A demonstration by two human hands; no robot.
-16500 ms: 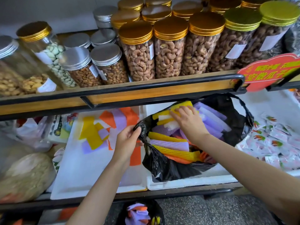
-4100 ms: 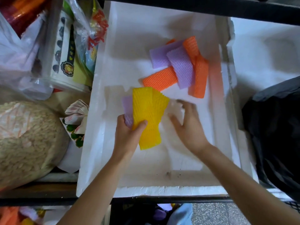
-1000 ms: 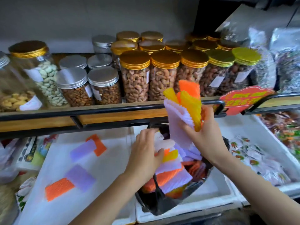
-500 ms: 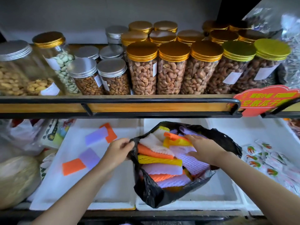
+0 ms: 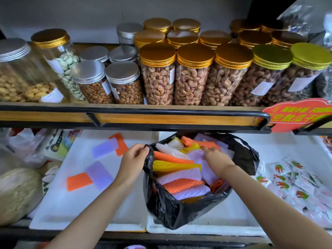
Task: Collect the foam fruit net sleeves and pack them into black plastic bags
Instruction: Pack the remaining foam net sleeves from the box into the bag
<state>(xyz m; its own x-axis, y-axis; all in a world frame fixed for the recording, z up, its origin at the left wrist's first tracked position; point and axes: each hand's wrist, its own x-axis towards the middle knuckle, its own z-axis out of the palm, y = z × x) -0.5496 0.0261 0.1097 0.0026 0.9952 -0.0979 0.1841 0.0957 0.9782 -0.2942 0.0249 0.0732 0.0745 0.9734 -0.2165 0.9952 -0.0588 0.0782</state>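
**Fig. Packing the bag, head view.** My left hand (image 5: 133,159) pinches the rim of the black plastic bag (image 5: 170,209) at the bag's ten o'clock, thumb and fingers clamped on the film to hold the mouth wide. My right hand (image 5: 216,159) is inside the mouth. Its fingers are laid nearly straight and close together on the packed sleeves (image 5: 177,167), pressing on them and gripping nothing that I can see.

The bag stands in the right foam tray (image 5: 233,219) and looks close to full. Four loose sleeves lie in the left foam tray (image 5: 62,212), around nine o'clock from the bag:
- **Nearer me:** a near purple sleeve (image 5: 98,174) just beside a near orange sleeve (image 5: 79,181).
- **Farther back:** a far purple sleeve (image 5: 105,148) overlapping a far orange sleeve (image 5: 119,143).

**Handling, as I judge it.** The sleeves are very light, soft and springy. They flatten under the palm and likely rebound, so a packed load needs pressing down. The mesh gives good grip and is not fragile, though rough pulling could tear it. I would take each sleeve by a flat pinch at a short edge and stack several together. The thin bag film is slippery, so the rim is best held bunched.
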